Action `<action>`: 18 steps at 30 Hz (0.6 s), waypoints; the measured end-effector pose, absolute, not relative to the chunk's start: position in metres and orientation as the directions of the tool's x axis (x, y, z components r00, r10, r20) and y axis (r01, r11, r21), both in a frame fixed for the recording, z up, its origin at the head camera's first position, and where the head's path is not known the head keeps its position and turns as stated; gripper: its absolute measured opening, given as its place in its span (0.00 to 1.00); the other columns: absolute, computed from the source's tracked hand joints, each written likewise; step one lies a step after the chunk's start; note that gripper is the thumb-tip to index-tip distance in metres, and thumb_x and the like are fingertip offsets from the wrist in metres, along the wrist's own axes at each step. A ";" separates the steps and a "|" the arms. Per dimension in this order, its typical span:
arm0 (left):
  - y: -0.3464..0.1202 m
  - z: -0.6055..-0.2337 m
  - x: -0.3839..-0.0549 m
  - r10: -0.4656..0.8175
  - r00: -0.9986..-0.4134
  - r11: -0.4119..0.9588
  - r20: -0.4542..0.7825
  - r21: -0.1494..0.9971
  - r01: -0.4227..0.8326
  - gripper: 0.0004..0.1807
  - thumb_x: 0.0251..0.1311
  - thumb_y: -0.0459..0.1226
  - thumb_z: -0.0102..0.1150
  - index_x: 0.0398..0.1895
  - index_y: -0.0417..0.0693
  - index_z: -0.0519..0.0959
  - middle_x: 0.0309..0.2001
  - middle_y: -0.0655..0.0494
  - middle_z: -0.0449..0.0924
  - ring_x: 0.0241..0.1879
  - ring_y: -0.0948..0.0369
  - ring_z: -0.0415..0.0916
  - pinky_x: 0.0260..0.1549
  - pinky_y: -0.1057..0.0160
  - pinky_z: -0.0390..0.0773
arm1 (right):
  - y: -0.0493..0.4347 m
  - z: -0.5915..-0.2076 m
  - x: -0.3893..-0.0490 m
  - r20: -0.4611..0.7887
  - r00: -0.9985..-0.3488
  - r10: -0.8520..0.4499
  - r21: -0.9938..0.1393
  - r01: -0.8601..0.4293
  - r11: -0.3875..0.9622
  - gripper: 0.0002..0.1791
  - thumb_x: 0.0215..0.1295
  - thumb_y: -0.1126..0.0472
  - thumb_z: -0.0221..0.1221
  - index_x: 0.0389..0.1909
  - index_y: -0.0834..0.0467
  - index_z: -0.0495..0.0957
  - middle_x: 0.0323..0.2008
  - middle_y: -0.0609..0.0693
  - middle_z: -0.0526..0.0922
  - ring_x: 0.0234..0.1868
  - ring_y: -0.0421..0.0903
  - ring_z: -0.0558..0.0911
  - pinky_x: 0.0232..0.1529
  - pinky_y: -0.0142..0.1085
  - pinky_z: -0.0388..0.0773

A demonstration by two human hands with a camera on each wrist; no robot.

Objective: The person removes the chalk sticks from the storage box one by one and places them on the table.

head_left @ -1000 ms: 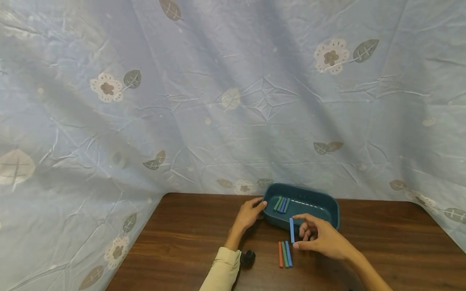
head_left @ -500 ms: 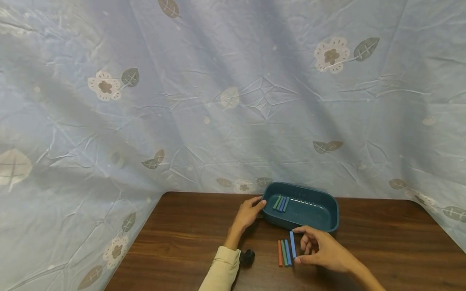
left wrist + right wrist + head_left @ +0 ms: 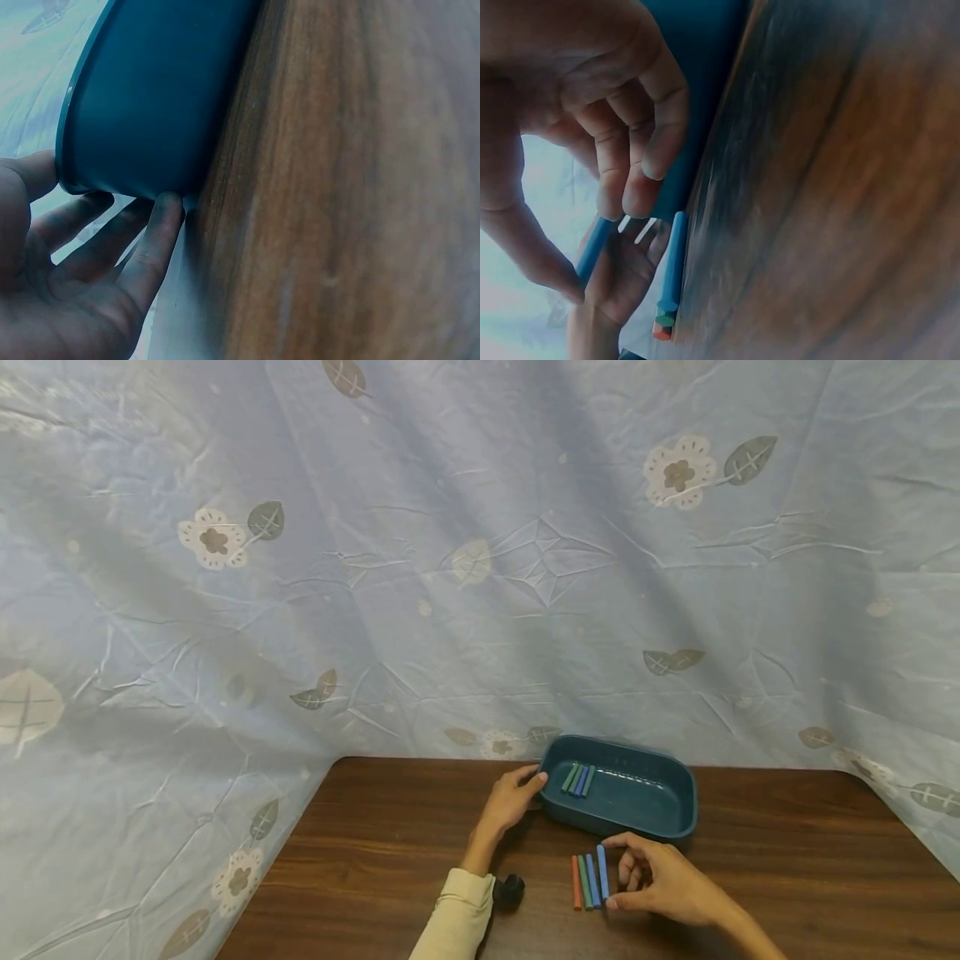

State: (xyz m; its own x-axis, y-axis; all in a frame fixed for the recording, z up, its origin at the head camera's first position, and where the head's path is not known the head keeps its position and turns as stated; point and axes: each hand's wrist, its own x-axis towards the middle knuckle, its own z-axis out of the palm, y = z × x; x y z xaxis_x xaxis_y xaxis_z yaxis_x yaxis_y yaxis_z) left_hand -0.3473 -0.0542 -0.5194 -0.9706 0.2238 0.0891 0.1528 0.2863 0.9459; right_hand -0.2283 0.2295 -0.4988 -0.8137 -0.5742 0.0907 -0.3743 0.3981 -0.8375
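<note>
At the left end of a teal tray (image 3: 693,789), my left hand (image 3: 512,799) grips the rim, thumb on top. In the left wrist view its fingertips (image 3: 166,206) touch the tray's outer wall. My right hand (image 3: 663,881) pinches a slim blue stick (image 3: 602,871) lengthwise between thumb and index finger. That stick stands just right of a row on the table: a red stick (image 3: 577,883), a green stick (image 3: 585,883) and another blue stick (image 3: 593,882). Their ends look six-sided in the right wrist view, where the held blue stick (image 3: 594,251) is tilted above the row.
Several green and blue sticks (image 3: 578,781) lie side by side in the tray's left part. A small black object (image 3: 511,892) is beside my left sleeve (image 3: 459,914). Behind the brown wooden table (image 3: 375,860) hangs a pale flowered curtain (image 3: 420,568).
My right hand has brought the blue stick down and towards me, from in front of the tray to the right side of the row. My left hand keeps its hold on the tray.
</note>
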 end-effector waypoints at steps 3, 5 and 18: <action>-0.054 -0.520 -0.347 0.228 -0.969 0.289 0.095 0.944 0.160 0.27 0.80 0.46 0.59 0.73 0.39 0.77 0.66 0.33 0.81 0.44 0.44 0.92 0.50 0.48 0.91 | 0.232 -0.500 -0.229 0.087 -0.813 -0.576 -0.822 -0.385 0.419 0.40 0.65 0.52 0.76 0.70 0.69 0.71 0.37 0.50 0.83 0.35 0.33 0.81 0.34 0.31 0.83; -0.055 -0.520 -0.347 0.226 -0.970 0.294 0.094 0.942 0.160 0.27 0.80 0.46 0.58 0.73 0.40 0.77 0.66 0.34 0.82 0.43 0.45 0.92 0.50 0.49 0.91 | 0.233 -0.501 -0.230 0.081 -0.810 -0.581 -0.816 -0.388 0.428 0.40 0.66 0.52 0.75 0.69 0.69 0.71 0.36 0.49 0.83 0.34 0.33 0.81 0.34 0.31 0.82; -0.055 -0.521 -0.346 0.231 -0.967 0.252 0.106 0.954 0.165 0.28 0.78 0.47 0.61 0.73 0.39 0.77 0.65 0.33 0.82 0.45 0.41 0.92 0.51 0.44 0.90 | 0.234 -0.503 -0.236 0.041 -0.786 -0.616 -0.816 -0.383 0.434 0.42 0.64 0.52 0.76 0.70 0.71 0.70 0.35 0.48 0.83 0.33 0.33 0.81 0.33 0.30 0.81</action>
